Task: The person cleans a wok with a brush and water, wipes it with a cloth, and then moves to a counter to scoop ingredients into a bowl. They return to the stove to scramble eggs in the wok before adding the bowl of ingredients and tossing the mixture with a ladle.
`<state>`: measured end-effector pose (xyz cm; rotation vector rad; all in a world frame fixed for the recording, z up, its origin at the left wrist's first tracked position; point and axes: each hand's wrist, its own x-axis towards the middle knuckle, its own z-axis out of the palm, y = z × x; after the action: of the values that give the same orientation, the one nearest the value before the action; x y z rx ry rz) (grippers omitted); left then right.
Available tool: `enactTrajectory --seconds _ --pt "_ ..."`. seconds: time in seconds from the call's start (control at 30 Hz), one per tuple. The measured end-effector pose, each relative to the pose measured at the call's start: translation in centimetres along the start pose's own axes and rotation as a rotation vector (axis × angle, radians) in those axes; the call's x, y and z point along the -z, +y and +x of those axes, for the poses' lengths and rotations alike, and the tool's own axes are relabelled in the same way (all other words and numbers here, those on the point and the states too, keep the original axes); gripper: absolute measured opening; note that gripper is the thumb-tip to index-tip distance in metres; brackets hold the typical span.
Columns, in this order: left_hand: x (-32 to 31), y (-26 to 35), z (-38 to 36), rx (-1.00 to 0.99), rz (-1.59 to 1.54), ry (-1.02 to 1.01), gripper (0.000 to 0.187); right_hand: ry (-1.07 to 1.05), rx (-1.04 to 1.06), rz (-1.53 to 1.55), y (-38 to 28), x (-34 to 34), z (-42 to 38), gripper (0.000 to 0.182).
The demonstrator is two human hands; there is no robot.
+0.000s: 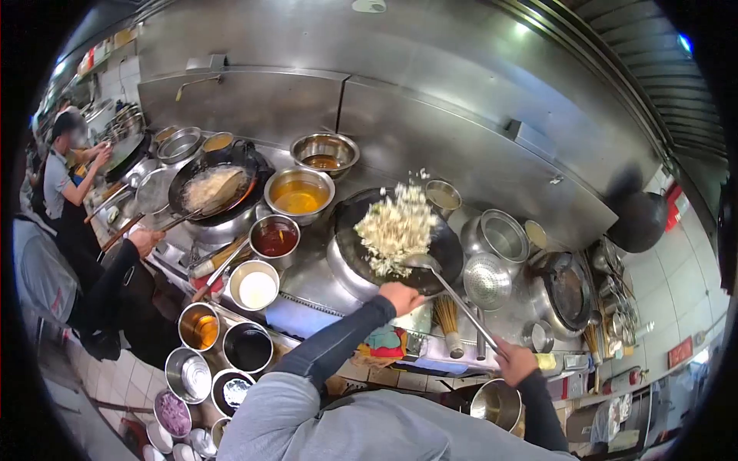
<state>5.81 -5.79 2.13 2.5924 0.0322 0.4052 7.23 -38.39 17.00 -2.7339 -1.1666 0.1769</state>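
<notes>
My left hand (401,298) is closed at the near edge of a black wok (448,250), gripping it there. A mass of pale, rice-like food (400,227) is in the air over the wok, blurred by motion, with loose bits flying above it. My right hand (516,361) is wrapped round the long handle of a metal ladle (421,262). The ladle's bowl is at the right edge of the food, over the wok. A bamboo brush (447,319) lies just below the wok, between my hands.
Left of the wok stand bowls of yellow liquid (297,197) and red sauce (274,237). A perforated skimmer (487,281) is to the right. At the left, a co-worker's hand (146,240) holds a utensil over another wok (219,188). Seasoning pots (247,347) stand beside my left arm.
</notes>
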Motion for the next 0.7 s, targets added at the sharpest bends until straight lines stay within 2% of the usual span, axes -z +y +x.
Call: enactTrajectory --seconds 0.03,0.1,0.17,0.23,0.33,0.4,0.47,0.53,0.6,0.63,0.7 --pt "0.0 -1.4 0.9 0.0 0.009 0.004 0.038 -0.003 0.015 -0.005 0.3 0.4 0.0 0.046" --pt "-2.4 -3.8 1.2 0.01 0.032 0.013 0.038 -0.141 -0.089 -0.098 0.7 0.7 0.6 0.046" --pt "-3.1 -4.5 1.3 0.069 0.063 -0.091 0.041 0.001 0.008 -0.017 3.3 -5.1 5.1 0.047" --pt "-3.8 -4.9 1.8 0.075 0.025 -0.109 0.041 0.204 0.084 0.002 6.0 -11.3 11.2 0.047" --pt "-4.2 -4.8 1.5 0.109 0.038 -0.12 0.043 0.074 -0.01 0.134 5.2 -9.3 16.7 0.043" --pt "-4.4 -4.8 1.4 0.111 0.14 -0.009 0.041 -0.025 -0.348 0.784 2.7 -6.4 17.1 0.047" --pt "-4.0 -3.9 1.0 0.178 0.189 0.028 0.038 0.016 -0.272 0.71 4.8 -11.2 19.1 0.05" --pt "-4.5 -3.5 0.6 0.233 0.152 0.085 0.036 0.467 -0.102 0.138 4.8 -18.2 21.1 0.049" --pt "-4.3 -3.1 0.8 0.245 0.166 0.09 0.035 0.444 -0.026 0.18 3.5 -22.6 23.2 0.049" --pt "-4.4 -3.1 0.7 0.251 0.166 0.1 0.035 -0.116 -0.352 0.916 -2.2 -15.7 21.2 0.051" --pt "-4.6 -3.4 0.6 0.263 0.169 0.106 0.034 -0.134 -0.303 0.898 -3.4 -10.1 21.4 0.05"
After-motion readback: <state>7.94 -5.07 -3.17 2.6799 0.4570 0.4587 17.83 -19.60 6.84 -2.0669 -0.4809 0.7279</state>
